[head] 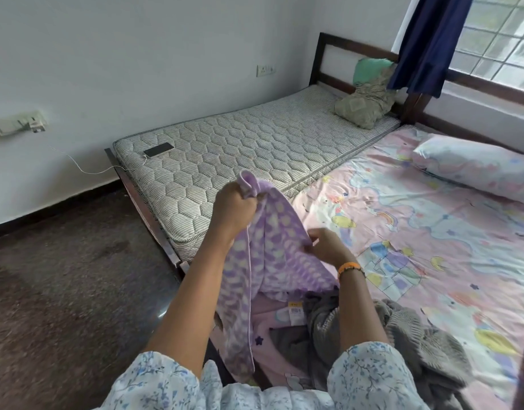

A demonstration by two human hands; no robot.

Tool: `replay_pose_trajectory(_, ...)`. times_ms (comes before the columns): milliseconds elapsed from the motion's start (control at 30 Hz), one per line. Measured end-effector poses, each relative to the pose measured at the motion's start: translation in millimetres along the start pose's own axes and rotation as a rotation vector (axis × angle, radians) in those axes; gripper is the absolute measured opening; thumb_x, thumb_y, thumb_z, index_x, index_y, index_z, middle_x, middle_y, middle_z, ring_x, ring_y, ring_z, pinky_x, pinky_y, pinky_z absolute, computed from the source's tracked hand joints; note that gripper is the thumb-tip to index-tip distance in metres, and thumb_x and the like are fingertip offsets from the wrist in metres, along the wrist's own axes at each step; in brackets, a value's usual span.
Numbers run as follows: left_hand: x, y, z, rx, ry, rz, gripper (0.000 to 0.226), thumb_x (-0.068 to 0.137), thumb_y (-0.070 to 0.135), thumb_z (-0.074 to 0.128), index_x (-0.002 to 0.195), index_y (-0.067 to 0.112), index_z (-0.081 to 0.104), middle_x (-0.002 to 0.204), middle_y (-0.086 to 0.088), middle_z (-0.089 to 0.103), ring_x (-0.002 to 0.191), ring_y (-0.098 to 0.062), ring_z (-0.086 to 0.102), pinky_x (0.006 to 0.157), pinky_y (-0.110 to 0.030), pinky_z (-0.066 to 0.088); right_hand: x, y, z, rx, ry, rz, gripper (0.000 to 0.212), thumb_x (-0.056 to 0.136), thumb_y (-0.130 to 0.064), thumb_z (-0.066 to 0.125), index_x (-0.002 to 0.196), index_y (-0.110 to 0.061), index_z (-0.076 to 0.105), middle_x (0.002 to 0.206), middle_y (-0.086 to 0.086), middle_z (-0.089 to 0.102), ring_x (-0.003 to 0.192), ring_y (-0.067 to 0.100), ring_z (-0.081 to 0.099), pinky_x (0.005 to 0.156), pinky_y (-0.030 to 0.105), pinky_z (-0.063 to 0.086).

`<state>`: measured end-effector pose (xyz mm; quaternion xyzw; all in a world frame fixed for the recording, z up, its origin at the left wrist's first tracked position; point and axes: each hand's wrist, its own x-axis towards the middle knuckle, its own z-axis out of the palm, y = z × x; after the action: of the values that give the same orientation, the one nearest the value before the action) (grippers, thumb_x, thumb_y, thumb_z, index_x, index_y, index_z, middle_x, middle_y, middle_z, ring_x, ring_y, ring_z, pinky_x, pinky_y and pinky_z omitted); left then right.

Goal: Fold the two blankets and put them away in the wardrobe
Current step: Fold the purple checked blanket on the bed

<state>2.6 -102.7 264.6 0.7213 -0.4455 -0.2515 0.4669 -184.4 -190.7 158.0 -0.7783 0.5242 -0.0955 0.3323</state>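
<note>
I count two blankets. The lilac fleece blanket with pale dots (pixel 248 261) is held up over the near corner of the bed; its long axis runs from a bunched top corner at 12 o'clock down to a hanging end at 6 o'clock, tilted slightly left at the bottom. The left hand (pixel 232 210) grips that top corner in a closed fist. The right hand (pixel 325 245), at 3 o'clock of the blanket's middle, pinches a fold of its edge, fingers curled; an orange band sits on that wrist. The grey fuzzy blanket (pixel 408 338) lies crumpled on the pink cartoon-print bedsheet (pixel 432 232) at 5 o'clock, with no clear axis.

One small yellow-and-white tag (pixel 295 308) shows below the lilac blanket; I see a barcode, but the writing is too small to read.

I count two beds side by side, the left one a bare grey quilted mattress (pixel 254 149) carrying one dark phone (pixel 158 150) on a white cable. One matching printed pillow (pixel 476 167) lies at 2 o'clock.
</note>
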Motion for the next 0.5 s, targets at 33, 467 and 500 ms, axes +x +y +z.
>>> replay_pose_trajectory(33, 1, 2, -1, -0.047, 0.06, -0.01, 0.02, 0.082, 0.01, 0.063, 0.062, 0.011, 0.061, 0.075, -0.021, 0.065, 0.078, -0.036, 0.064, 0.067, -0.034, 0.048, 0, 9, 6, -0.055, -0.014, 0.069, 0.024, 0.085, -0.014, 0.06, 0.074, 0.007, 0.056, 0.074, 0.019, 0.054, 0.075, 0.027, 0.051, 0.064, 0.031, 0.033)
replay_pose_trajectory(467, 3, 1, 8, 0.168, -0.108, 0.099, 0.017, 0.081, 0.01, 0.051, 0.081, -0.001, 0.064, 0.089, -0.023, 0.068, 0.084, -0.035, 0.062, 0.065, -0.031, 0.042, -13, -81, -40, 0.549, -0.011, -0.358, 0.015, 0.072, -0.004, 0.072, 0.082, -0.01, 0.063, 0.076, 0.002, 0.057, 0.076, 0.012, 0.051, 0.065, 0.022, 0.039)
replay_pose_trajectory(500, 4, 3, 4, 0.128, -0.061, 0.084, 0.016, 0.082, 0.006, 0.05, 0.075, 0.001, 0.063, 0.081, -0.02, 0.067, 0.075, -0.031, 0.06, 0.06, -0.028, 0.039, -9, -68, -35, 0.383, -0.003, -0.267, 0.016, 0.072, -0.005, 0.073, 0.086, -0.005, 0.064, 0.08, 0.008, 0.059, 0.08, 0.017, 0.053, 0.067, 0.026, 0.038)
